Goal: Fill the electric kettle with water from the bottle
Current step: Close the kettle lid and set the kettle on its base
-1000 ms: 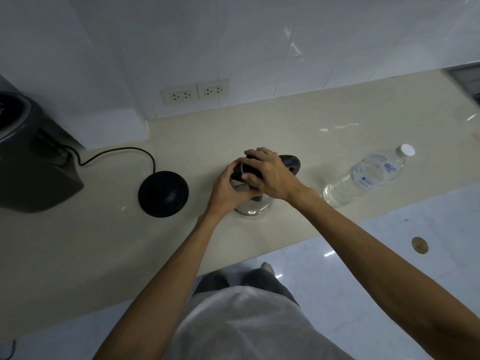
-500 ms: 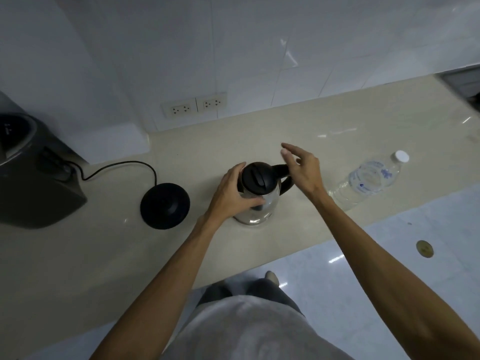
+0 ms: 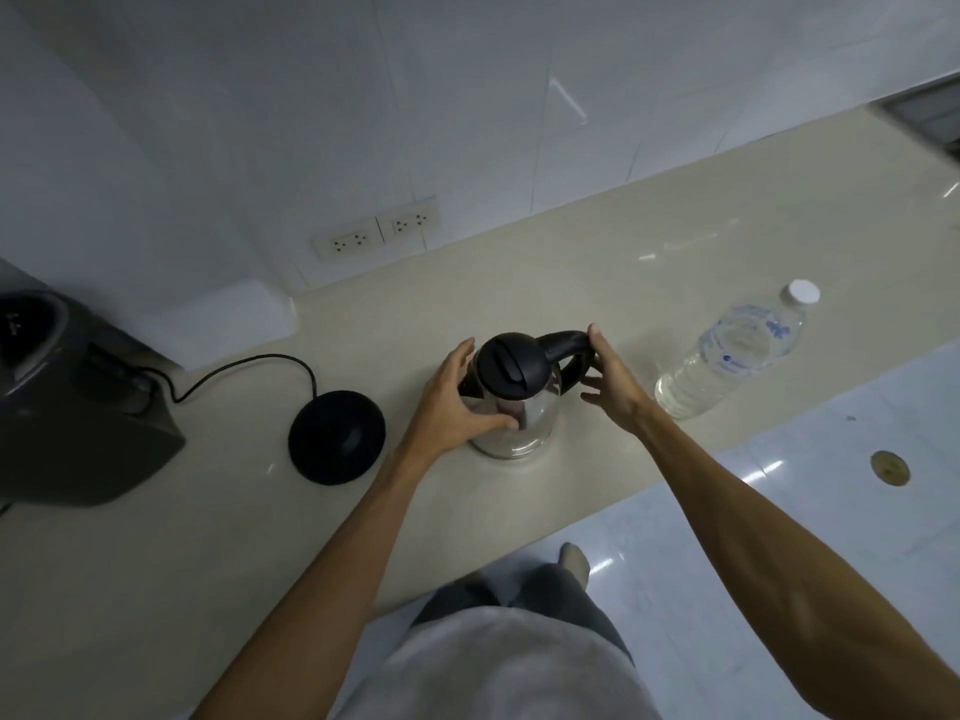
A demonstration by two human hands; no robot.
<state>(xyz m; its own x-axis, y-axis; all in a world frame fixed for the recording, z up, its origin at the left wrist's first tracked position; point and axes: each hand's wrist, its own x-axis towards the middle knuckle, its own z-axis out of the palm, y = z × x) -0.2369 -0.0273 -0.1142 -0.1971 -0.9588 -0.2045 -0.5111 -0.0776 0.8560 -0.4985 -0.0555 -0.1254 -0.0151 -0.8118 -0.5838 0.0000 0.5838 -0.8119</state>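
Observation:
The electric kettle (image 3: pixel 527 426) stands upright on the beige counter (image 3: pixel 649 262), off its base; it has a steel body, a closed black lid and a black handle pointing right. My left hand (image 3: pixel 451 405) wraps around the left side of its body. My right hand (image 3: pixel 614 383) is at the handle, thumb tip touching the handle's top end, fingers spread beside it and not closed around it. The clear water bottle (image 3: pixel 727 358) with a white cap stands to the right of the kettle, capped, untouched.
The kettle's round black base (image 3: pixel 336 436) lies left of the kettle, its cord running to a dark appliance (image 3: pixel 67 407) at the far left. Wall sockets (image 3: pixel 376 232) sit behind. The counter's front edge runs just below the kettle, above a tiled floor.
My right hand lifted off the kettle's lid and moved right to the handle. My left hand stayed on the body. The lid is uncovered and still closed.

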